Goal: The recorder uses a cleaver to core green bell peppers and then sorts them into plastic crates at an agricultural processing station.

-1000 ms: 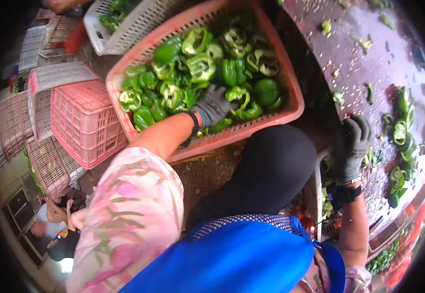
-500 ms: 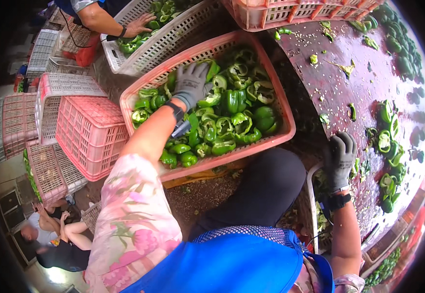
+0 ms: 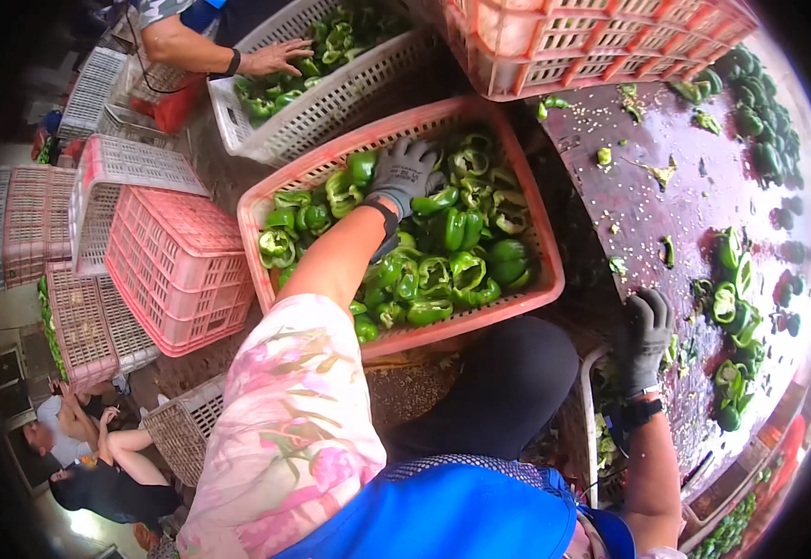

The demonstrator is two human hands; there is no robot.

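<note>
Toward the far edge of a pink crate point(image 3: 461, 323), the gloved left hand point(image 3: 405, 174) spreads over cut green peppers point(image 3: 433, 278) inside, though from my remote station I cannot tell whether it grips any. At the left edge of the bench point(image 3: 638, 224), the right hand point(image 3: 647, 337) bends its fingers, any hold hidden from me.

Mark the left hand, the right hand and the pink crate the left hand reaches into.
Left hand point(image 3: 405, 175): head view, on its back.
Right hand point(image 3: 647, 337): head view, on its back.
Pink crate point(image 3: 461, 325): head view, on its near rim.
</note>
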